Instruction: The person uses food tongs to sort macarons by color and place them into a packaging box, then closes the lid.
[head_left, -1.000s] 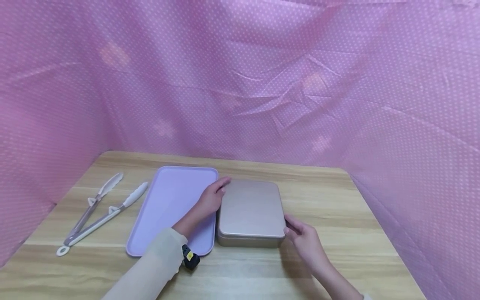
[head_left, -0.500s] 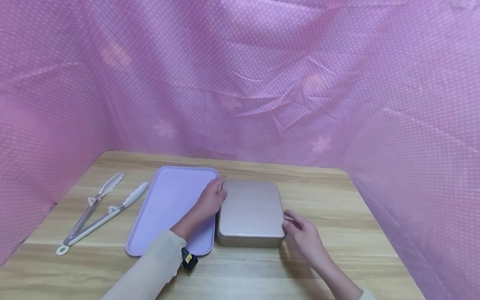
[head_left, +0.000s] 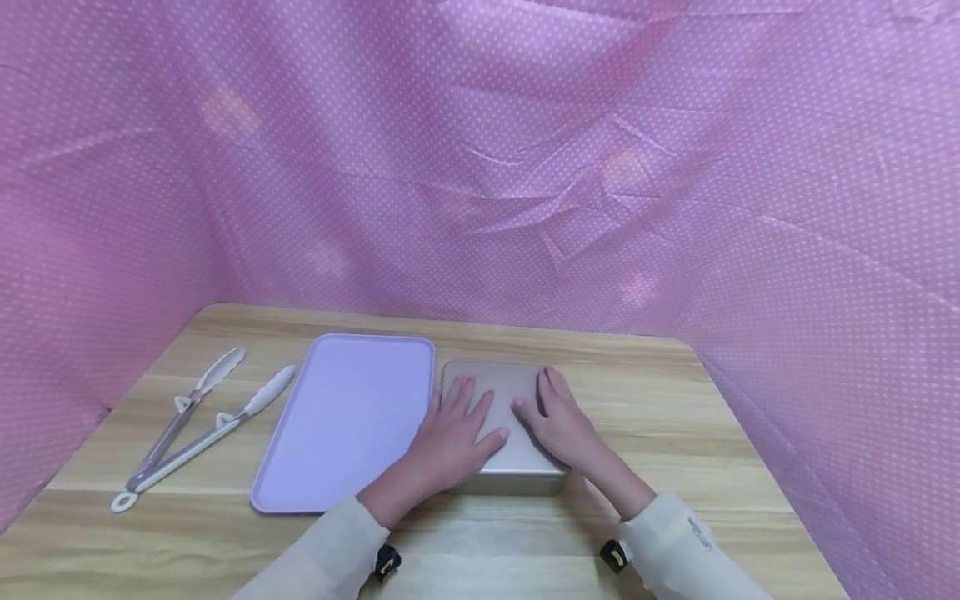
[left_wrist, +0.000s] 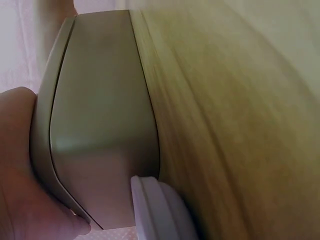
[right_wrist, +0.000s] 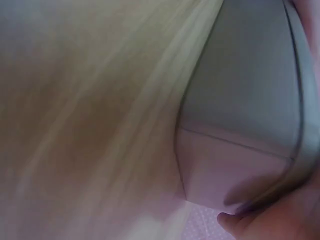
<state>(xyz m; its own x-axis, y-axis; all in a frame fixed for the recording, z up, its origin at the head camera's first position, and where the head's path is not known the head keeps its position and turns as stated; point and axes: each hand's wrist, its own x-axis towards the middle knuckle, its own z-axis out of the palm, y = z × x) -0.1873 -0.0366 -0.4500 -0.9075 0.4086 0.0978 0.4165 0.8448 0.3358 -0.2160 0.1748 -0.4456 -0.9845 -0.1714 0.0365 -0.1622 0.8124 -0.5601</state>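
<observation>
A beige metal tin with its lid on stands on the wooden table. My left hand lies spread over the left part of the lid, fingers straight. On the right side, my right hand rests on the lid's right edge with its fingers extended. In the left wrist view the tin's side wall shows a thin, even seam under the lid, and my palm sits over the lid's edge. The right wrist view shows the tin's other side, with a fingertip reaching just past the lid's rim.
A lilac tray lies flat right beside the tin's left side. Farther left, grey and white tongs lie spread apart on the wooden table. Pink dotted cloth hangs around the back and sides.
Both hands have moved from the tin's left and right sides up onto its lid. The left shifted right and nearer; the right moved up and left. Tin, tray and tongs stay put.
</observation>
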